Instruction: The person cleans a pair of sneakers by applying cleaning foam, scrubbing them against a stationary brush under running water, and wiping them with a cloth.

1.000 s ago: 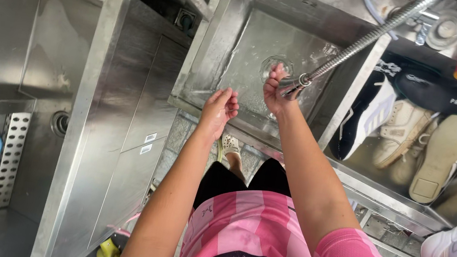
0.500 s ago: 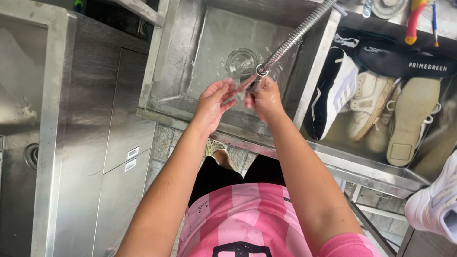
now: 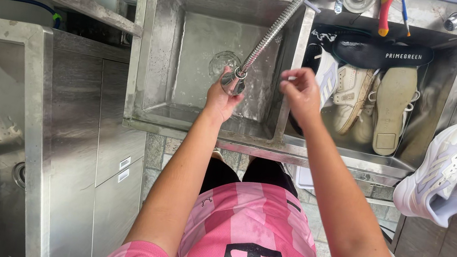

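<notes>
Fingers of the left hand (image 3: pixel 222 98) are wrapping around the spray head (image 3: pixel 233 81) at frame centre, over the steel sink (image 3: pixel 156 44); the right hand (image 3: pixel 300 91) is hovering empty, fingers loosely curled, beside the shoes (image 3: pixel 368 95).

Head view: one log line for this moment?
left hand: grips sprayer head | right hand: free, above divider | left basin: wet | right basin: shoes

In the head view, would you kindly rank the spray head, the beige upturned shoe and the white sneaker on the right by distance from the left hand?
From the left hand:
1. Spray head, in its grip.
2. Beige upturned shoe, right basin.
3. White sneaker, far right.
</notes>
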